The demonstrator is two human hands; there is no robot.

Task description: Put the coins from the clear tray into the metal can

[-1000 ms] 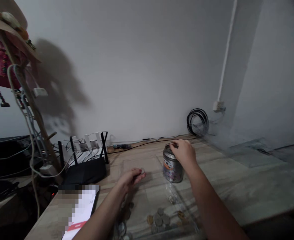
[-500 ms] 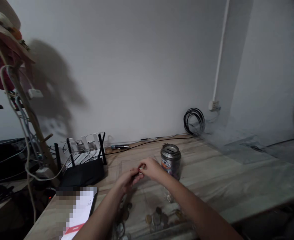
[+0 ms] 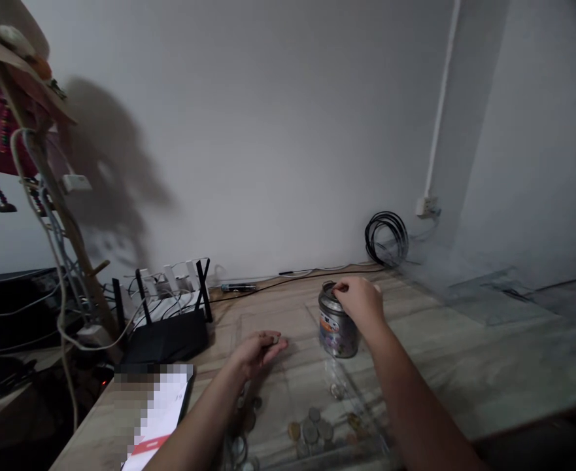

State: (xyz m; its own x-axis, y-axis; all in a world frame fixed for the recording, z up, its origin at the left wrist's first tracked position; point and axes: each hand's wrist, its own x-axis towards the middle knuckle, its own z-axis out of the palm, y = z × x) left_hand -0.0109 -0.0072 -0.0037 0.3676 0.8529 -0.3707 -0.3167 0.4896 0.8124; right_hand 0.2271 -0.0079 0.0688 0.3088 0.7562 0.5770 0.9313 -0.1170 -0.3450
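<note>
A metal tin [image 3: 337, 333] with a printed label stands upright on the wooden table. My right hand [image 3: 362, 302] is at its top, fingertips pinched over the lid; whatever they hold is hidden. Left of the tin, my left hand [image 3: 258, 352] is palm up with a small coin [image 3: 275, 339] held at its fingers. Several coins [image 3: 311, 432] lie in a group nearer the table's front, and more coins [image 3: 238, 448] lie beside my left forearm. A few sit below the tin.
A black router [image 3: 167, 337] with antennas and a phone [image 3: 163, 418] with a lit screen are at the left. Coiled black cable [image 3: 386, 239] leans on the wall. A transparent sheet [image 3: 493, 297] lies at the right, and a pen-like item [image 3: 238, 287] near the wall.
My right hand has moved away from my left hand, right and up to the tin's lid. My left hand has stayed nearly in place, its fingers now more visible. The view has shifted slightly.
</note>
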